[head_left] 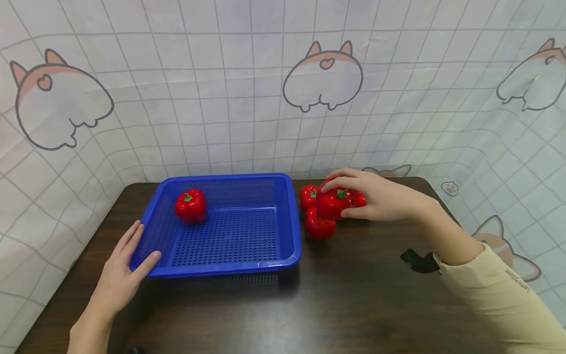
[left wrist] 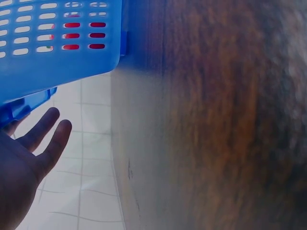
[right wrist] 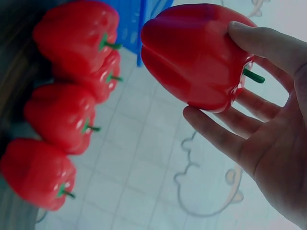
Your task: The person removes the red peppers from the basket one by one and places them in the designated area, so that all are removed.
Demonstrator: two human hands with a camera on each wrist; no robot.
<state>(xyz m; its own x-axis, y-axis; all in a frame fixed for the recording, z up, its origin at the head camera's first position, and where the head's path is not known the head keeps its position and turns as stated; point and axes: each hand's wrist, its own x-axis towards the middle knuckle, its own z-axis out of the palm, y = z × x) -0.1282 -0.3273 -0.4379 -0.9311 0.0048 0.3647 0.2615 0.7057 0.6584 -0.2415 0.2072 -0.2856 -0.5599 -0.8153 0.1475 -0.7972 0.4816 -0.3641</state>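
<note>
My right hand [head_left: 376, 196] grips a red bell pepper [right wrist: 199, 57] with a green stem, held up above the table between thumb and fingers. Below it stand several more red bell peppers [right wrist: 62, 117], close together to the right of the blue basket [head_left: 221, 269]. One red bell pepper [head_left: 191, 206] sits inside that basket, toward its back left. At the basket's left front corner, my left hand [head_left: 118, 275] rests on the rim with fingers fairly straight. The left wrist view shows that hand [left wrist: 24, 163] beside the slotted basket wall [left wrist: 57, 67].
The dark wooden table [head_left: 353, 295] runs up to a wall covering [head_left: 247, 98] with a grid and cartoon animals. A black strap-like piece [head_left: 420, 260] shows by the right sleeve [head_left: 495, 295]. A small dark object [head_left: 136, 350] lies at the lower edge.
</note>
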